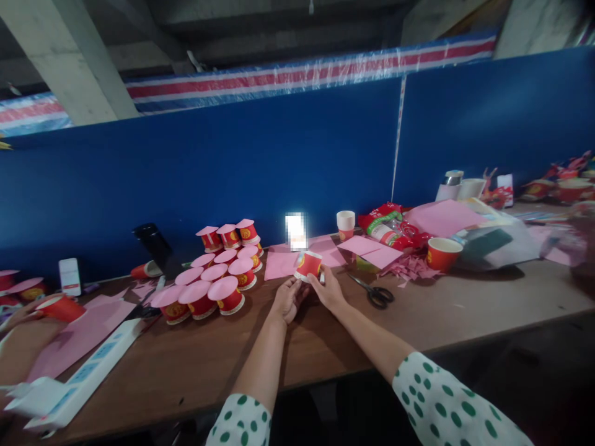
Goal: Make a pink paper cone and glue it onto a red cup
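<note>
Between my two hands is a red paper cup [308,264] with a yellow emblem and a pale rim, held tilted above the table. The fingers of my left hand [289,300] are closed at its lower left edge. My right hand [329,286] grips its right side, with a small white bit showing near the fingertips. Behind the cup lie pink paper sheets [277,263]. To the right of my right hand rests a pair of black-handled scissors [379,296]. On the left stand several upturned red cups topped with pink paper discs [223,288].
A co-worker's hand [28,314] holds a red cup at far left, near a white power strip [88,378]. Pink paper scraps [411,267], a red cup [442,255] and plastic bags [497,241] lie to the right. A blue partition [232,167] stands behind the table.
</note>
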Demonstrator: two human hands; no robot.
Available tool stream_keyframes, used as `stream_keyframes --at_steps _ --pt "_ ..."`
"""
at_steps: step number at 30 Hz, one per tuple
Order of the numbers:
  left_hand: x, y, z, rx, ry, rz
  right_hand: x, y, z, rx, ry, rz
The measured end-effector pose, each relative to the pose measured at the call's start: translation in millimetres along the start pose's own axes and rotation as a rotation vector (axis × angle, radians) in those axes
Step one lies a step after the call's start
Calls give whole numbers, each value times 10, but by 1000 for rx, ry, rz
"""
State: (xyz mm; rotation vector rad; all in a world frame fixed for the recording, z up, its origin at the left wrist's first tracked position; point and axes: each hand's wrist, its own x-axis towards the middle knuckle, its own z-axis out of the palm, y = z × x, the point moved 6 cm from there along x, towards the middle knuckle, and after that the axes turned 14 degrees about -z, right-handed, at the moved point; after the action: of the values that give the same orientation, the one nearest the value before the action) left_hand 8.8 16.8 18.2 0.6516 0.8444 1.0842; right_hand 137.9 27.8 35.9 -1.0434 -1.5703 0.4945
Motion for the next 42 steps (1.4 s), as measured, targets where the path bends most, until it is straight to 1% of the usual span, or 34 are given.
stream_keyframes --at_steps 8,18,21,28,36,42 --pt "5 5 7 15 -17 14 5 46 22 0 7 -14" --pt "24 -5 -11 23 -30 18 4 46 19 6 6 -29" --pt "21 -2 -9 24 -27 20 6 48 18 4 23 -32" --pt "4 15 12 -3 -31 34 -13 51 17 91 68 0" --pt "22 26 -6 -19 -35 62 -3 -22 -31 6 67 -48" --pt "60 -5 -29 7 -57 61 -3 -7 -10 -12 55 -52"
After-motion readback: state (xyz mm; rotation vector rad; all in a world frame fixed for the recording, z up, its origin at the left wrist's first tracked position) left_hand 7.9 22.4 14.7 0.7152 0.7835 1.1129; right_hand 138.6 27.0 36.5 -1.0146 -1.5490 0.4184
